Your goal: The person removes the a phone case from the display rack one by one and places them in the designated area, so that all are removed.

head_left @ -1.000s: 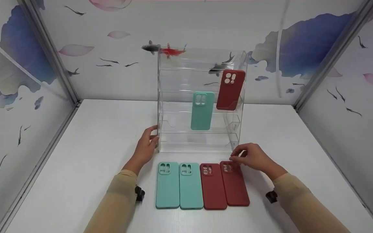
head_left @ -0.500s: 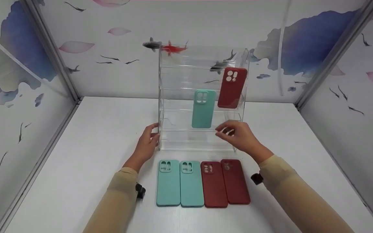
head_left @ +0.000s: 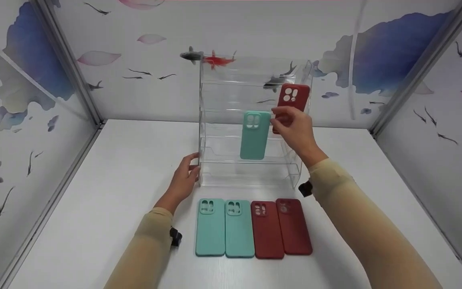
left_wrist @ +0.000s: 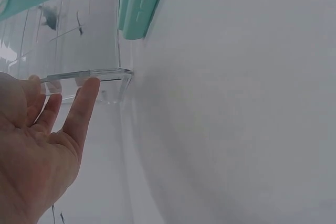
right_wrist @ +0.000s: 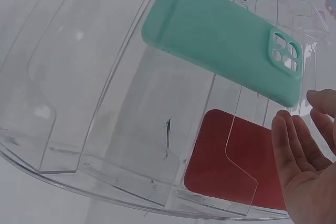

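A clear tiered rack (head_left: 251, 175) stands upright on the table. My left hand (head_left: 183, 178) holds its lower left edge; in the left wrist view the thumb and fingertips meet that edge. A teal phone case (head_left: 253, 138) leans in a middle tier. My right hand (head_left: 297, 127) is at the case's upper right edge, with thumb and fingers slightly apart. In the right wrist view the fingertips are by the camera-hole end of the case, and no grip shows. Behind this hand a red phone case (head_left: 295, 94) stands in a higher tier, partly covered.
On the white table (head_left: 134, 152), in front of the rack, two teal cases (head_left: 210, 228) lie beside two red cases (head_left: 269, 230) in a row. Patterned walls (head_left: 134, 96) enclose the table at the back and sides.
My right hand has risen from the top of the rightmost red case on the table to the teal case in the rack. My left hand has stayed on the rack's edge.
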Action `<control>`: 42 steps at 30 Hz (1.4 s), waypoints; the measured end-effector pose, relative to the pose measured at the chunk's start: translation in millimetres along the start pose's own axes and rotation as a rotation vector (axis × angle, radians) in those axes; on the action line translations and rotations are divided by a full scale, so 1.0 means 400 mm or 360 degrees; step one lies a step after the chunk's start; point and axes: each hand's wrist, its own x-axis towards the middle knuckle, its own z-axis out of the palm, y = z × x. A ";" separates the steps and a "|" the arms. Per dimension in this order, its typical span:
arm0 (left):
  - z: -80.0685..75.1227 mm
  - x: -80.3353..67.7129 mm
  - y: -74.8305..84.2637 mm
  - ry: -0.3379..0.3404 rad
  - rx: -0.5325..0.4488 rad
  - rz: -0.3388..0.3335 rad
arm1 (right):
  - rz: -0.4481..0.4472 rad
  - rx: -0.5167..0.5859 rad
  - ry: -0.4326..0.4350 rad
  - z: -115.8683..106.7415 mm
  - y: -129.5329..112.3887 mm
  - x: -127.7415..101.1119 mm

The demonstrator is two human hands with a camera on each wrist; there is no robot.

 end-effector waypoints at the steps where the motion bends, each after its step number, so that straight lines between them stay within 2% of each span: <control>1: 0.000 0.001 0.001 0.0002 0.0000 -0.0001 | 0.0027 0.0004 -0.0007 0.002 -0.002 0.007; 8: 0.000 0.001 0.001 0.0001 -0.0014 -0.0004 | 0.0149 -0.0010 -0.0056 0.014 -0.004 0.027; 18: 0.000 -0.001 -0.002 0.0001 -0.0009 -0.0012 | 0.0128 -0.0092 -0.0005 0.031 0.018 0.027; 29: -0.005 0.002 -0.001 0.0001 -0.0004 -0.0016 | 0.0038 -0.0031 0.0011 0.035 0.033 0.026; 42: -0.004 0.002 0.000 -0.0020 0.0001 -0.0022 | 0.0115 0.0134 0.0007 0.018 0.024 0.003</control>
